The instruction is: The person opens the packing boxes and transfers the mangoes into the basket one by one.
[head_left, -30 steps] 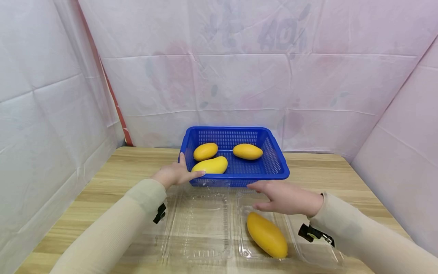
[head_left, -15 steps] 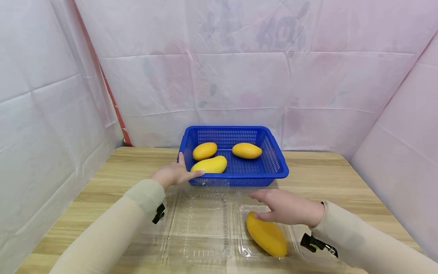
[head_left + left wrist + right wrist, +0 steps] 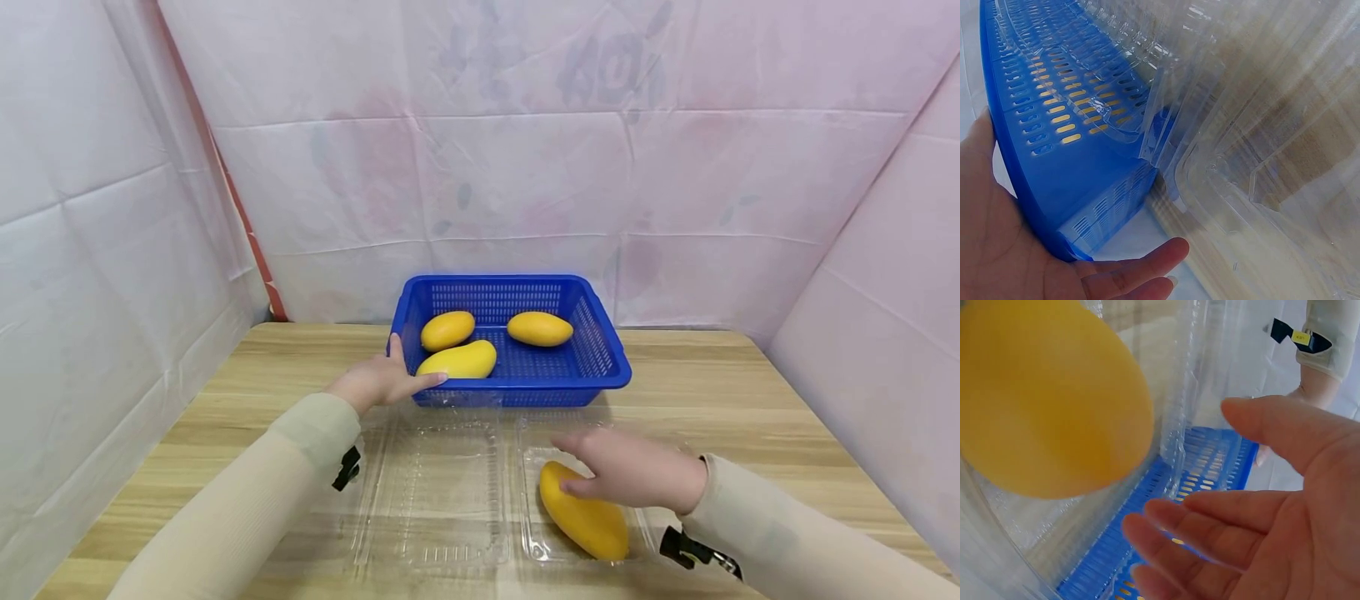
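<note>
My left hand (image 3: 384, 381) rests against the front left corner of a blue plastic basket (image 3: 555, 384), thumb along the rim. In the left wrist view its fingers (image 3: 1141, 270) lie loosely extended beside the basket wall. Inside the basket are three yellow mangoes: one at back left (image 3: 448, 330), one at front left (image 3: 459, 360), one at right (image 3: 540, 328). Another mango (image 3: 585, 518) lies in the right half of a clear plastic clamshell box (image 3: 450, 500). Over that mango hovers my right hand (image 3: 633, 468), fingers spread; the right wrist view shows a gap between them.
The wooden table (image 3: 720, 392) extends on both sides of the basket and box. A white patterned sheet (image 3: 525, 183) hangs behind, with more sheeting at left and right. The box's left half lies in front of the basket.
My right hand has moved back toward me and down, from near the basket's front to over the mango in the box. The left hand has stayed at the basket corner.
</note>
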A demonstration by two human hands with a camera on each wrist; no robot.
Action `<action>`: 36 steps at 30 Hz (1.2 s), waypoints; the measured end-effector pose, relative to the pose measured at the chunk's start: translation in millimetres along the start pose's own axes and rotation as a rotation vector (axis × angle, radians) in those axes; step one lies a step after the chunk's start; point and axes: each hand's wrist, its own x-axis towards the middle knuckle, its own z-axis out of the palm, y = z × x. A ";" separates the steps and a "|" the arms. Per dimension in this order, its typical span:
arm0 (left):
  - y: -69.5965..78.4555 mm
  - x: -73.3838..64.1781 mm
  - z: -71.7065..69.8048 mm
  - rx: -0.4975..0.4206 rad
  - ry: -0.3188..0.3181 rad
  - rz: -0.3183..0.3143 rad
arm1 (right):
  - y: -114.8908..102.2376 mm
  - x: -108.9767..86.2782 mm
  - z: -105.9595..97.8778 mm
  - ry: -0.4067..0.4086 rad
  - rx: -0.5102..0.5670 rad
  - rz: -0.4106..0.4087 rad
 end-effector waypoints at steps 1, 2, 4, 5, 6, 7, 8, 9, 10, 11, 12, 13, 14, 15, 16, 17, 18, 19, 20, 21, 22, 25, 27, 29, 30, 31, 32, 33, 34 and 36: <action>0.1 -0.1 0.1 0.000 0.000 0.000 | -0.9 -0.6 1.3 -0.011 -0.001 0.023; 0.2 -0.3 0.1 0.001 0.001 -0.002 | -1.6 -1.1 2.8 -0.020 -0.006 0.042; 0.4 -0.6 0.4 0.002 0.002 -0.002 | -2.9 -2.2 5.8 -0.037 -0.019 0.081; 0.3 -0.7 0.5 0.003 0.002 -0.003 | -3.3 -2.4 7.2 -0.039 -0.023 0.090; 0.3 -0.6 0.6 0.002 0.001 -0.003 | -3.8 -2.8 8.4 -0.039 -0.032 0.100; 0.4 -0.7 0.7 0.001 0.000 -0.003 | -4.1 -2.9 9.7 -0.038 -0.042 0.109; 0.4 -0.6 0.7 0.001 0.000 -0.003 | -4.3 -3.2 11.0 -0.034 -0.057 0.114; 0.3 -0.4 0.9 -0.001 -0.002 -0.003 | -4.4 -3.6 12.3 -0.031 -0.073 0.120; 0.2 -0.3 1.0 -0.001 -0.002 -0.001 | -4.5 -3.8 13.7 -0.028 -0.086 0.125; 0.1 -0.1 1.0 -0.003 -0.004 -0.001 | -4.2 -3.9 15.0 -0.028 -0.090 0.129; 0.0 0.1 1.2 -0.004 -0.005 -0.001 | -4.3 -4.3 15.9 -0.036 -0.090 0.141; -0.2 0.3 1.2 -0.005 -0.006 -0.001 | -4.1 -4.4 17.1 -0.045 -0.088 0.154; -0.4 0.5 1.4 -0.005 -0.006 0.000 | -4.0 -4.5 18.2 -0.053 -0.086 0.163; -0.5 0.5 1.4 -0.004 -0.008 -0.001 | -3.7 -4.5 19.3 -0.063 -0.079 0.174; -0.6 0.7 1.4 -0.003 -0.007 -0.001 | -3.8 -4.6 20.4 -0.076 -0.070 0.184; -0.6 0.8 1.5 -0.002 -0.008 -0.004 | -3.9 -4.7 21.2 -0.086 -0.066 0.194; -0.7 1.0 1.5 0.000 -0.008 -0.004 | -4.1 -4.7 22.2 -0.094 -0.069 0.205; -0.7 1.2 1.4 0.002 -0.007 -0.005 | -4.1 -4.7 23.2 -0.097 -0.072 0.209; -0.8 1.4 1.3 0.004 -0.008 -0.006 | -4.2 -4.8 23.9 -0.100 -0.073 0.210; -0.9 1.5 1.0 0.003 -0.009 -0.007 | -4.4 -4.7 24.7 -0.103 -0.075 0.211; -1.0 1.8 1.1 0.002 -0.009 -0.006 | -4.4 -4.7 25.4 -0.104 -0.078 0.211; -1.1 2.1 1.2 -0.001 -0.010 -0.004 | -4.1 -4.6 26.9 -0.104 -0.076 0.210; -1.5 2.5 1.5 -0.004 -0.010 -0.001 | -4.2 -4.4 27.5 -0.109 -0.069 0.216; -1.9 2.8 1.8 -0.003 -0.011 0.001 | -4.2 -4.0 27.8 -0.110 -0.063 0.217; -2.2 3.1 2.0 -0.001 -0.011 0.002 | -4.1 -3.7 27.8 -0.112 -0.060 0.218; -2.5 3.4 2.0 0.000 -0.011 0.002 | -4.1 -3.5 27.9 -0.113 -0.056 0.219; -2.5 3.6 2.1 0.000 -0.012 0.003 | -3.9 -3.2 28.0 -0.113 -0.055 0.219; -2.6 3.8 2.1 0.001 -0.012 0.004 | -3.8 -2.8 28.0 -0.115 -0.056 0.218; -2.6 4.0 2.2 0.003 -0.012 0.005 | -3.7 -2.7 28.0 -0.115 -0.055 0.219; -2.5 4.0 2.1 0.004 -0.012 0.006 | -3.6 -2.3 28.0 -0.119 -0.049 0.220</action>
